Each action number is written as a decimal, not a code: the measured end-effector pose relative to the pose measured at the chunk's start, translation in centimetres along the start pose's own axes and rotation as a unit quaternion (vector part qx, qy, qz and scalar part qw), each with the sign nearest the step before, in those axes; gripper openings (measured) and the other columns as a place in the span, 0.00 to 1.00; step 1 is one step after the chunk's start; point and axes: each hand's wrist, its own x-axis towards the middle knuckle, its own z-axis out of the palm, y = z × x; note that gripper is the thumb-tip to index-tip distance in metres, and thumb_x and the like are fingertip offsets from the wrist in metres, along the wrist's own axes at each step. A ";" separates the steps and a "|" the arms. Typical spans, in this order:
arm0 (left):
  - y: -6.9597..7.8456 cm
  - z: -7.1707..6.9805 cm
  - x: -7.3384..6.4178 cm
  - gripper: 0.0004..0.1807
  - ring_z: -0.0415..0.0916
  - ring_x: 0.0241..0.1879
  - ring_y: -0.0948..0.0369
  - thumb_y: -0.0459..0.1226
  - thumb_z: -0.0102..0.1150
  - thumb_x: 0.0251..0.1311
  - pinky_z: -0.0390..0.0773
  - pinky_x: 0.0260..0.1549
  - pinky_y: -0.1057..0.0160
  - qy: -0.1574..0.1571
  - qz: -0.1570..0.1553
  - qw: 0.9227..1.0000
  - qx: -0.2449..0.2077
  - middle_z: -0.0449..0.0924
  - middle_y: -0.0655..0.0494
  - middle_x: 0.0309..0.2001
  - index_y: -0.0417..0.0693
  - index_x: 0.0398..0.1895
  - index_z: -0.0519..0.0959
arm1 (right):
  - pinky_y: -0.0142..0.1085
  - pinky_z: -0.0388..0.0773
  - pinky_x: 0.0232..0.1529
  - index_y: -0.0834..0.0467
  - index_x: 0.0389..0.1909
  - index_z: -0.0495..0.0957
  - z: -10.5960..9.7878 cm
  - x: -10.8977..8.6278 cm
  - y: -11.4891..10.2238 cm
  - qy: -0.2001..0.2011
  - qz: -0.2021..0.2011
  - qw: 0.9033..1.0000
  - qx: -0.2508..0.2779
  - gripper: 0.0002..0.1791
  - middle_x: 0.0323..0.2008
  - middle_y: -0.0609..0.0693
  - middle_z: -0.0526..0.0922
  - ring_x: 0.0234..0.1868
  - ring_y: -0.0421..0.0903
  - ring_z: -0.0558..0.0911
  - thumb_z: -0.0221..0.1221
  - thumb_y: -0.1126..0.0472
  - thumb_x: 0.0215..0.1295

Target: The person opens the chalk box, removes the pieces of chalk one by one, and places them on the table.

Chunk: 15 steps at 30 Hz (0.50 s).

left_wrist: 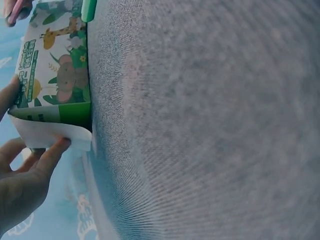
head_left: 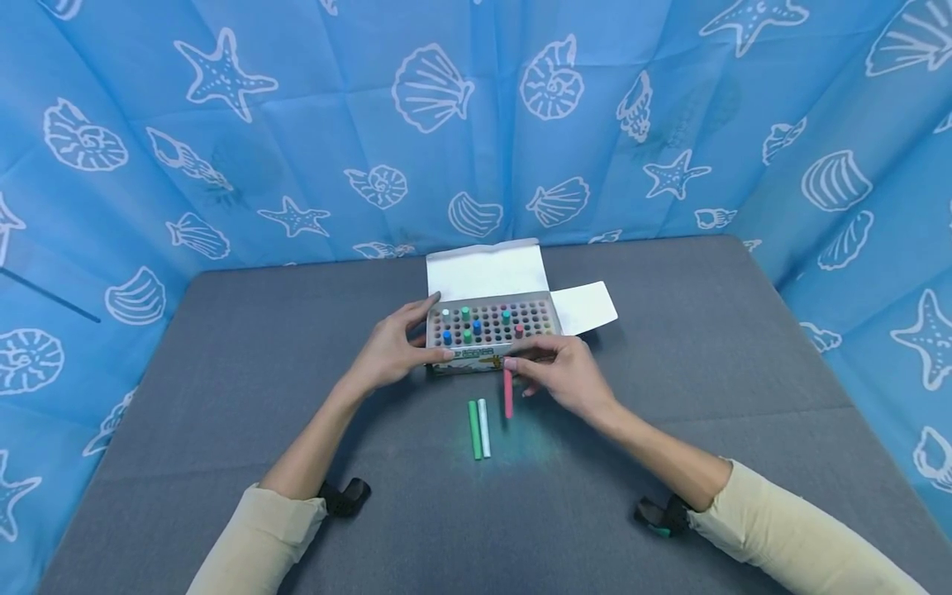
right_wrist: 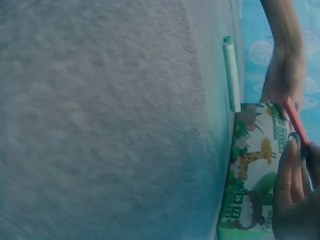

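Observation:
A cardboard chalk box with an animal print stands on the table, its holed insert bearing several coloured chalk sticks. My left hand grips the box's left end, thumb at the front and a finger at the back corner. In the left wrist view, its fingers lie by a white end flap. Just in front of the box, my right hand pinches a pink chalk stick by its upper end, the stick pointing down. A green chalk stick and a white chalk stick lie side by side nearer me.
The box's white lid stands raised at the back, and its right flap sticks out sideways. Grey cloth covers the table. A blue curtain with shells and starfish hangs behind and at both sides.

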 end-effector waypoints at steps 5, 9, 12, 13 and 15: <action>0.0 0.0 0.0 0.51 0.56 0.72 0.43 0.39 0.75 0.55 0.75 0.63 0.52 0.001 -0.001 1.000 -0.002 0.56 0.42 0.74 0.54 0.79 0.55 | 0.47 0.89 0.32 0.67 0.48 0.84 0.4 0.0 0.7 -0.029 0.038 0.999 0.009 0.13 0.33 0.56 0.87 0.33 0.61 0.85 0.66 0.64 0.65; 0.0 0.0 0.0 0.51 0.56 0.72 0.43 0.39 0.75 0.55 0.75 0.63 0.52 0.001 0.001 1.000 -0.007 0.57 0.42 0.73 0.53 0.79 0.55 | 0.45 0.89 0.32 0.68 0.47 0.83 0.7 0.1 1.3 -0.049 0.062 0.997 0.017 0.14 0.33 0.56 0.87 0.33 0.56 0.86 0.65 0.64 0.65; 0.0 0.0 0.0 0.51 0.56 0.72 0.44 0.39 0.75 0.54 0.74 0.63 0.53 0.002 -0.002 1.000 -0.009 0.56 0.42 0.74 0.53 0.79 0.55 | 0.44 0.89 0.32 0.68 0.47 0.84 0.9 0.1 1.7 -0.060 0.076 0.995 0.018 0.13 0.33 0.56 0.87 0.32 0.54 0.86 0.66 0.64 0.65; -0.1 0.0 0.0 0.51 0.56 0.72 0.44 0.38 0.75 0.54 0.74 0.63 0.53 0.002 -0.002 1.000 -0.010 0.56 0.42 0.74 0.53 0.79 0.55 | 0.44 0.89 0.32 0.67 0.46 0.84 0.9 0.1 1.8 -0.063 0.082 0.994 0.017 0.13 0.33 0.56 0.87 0.31 0.53 0.86 0.66 0.64 0.64; -0.1 0.0 0.0 0.51 0.56 0.72 0.44 0.38 0.75 0.54 0.75 0.63 0.53 0.004 -0.004 1.000 -0.012 0.55 0.42 0.74 0.54 0.79 0.55 | 0.44 0.89 0.32 0.67 0.46 0.84 1.0 0.2 2.1 -0.069 0.095 0.993 0.016 0.13 0.33 0.56 0.87 0.31 0.53 0.87 0.67 0.63 0.64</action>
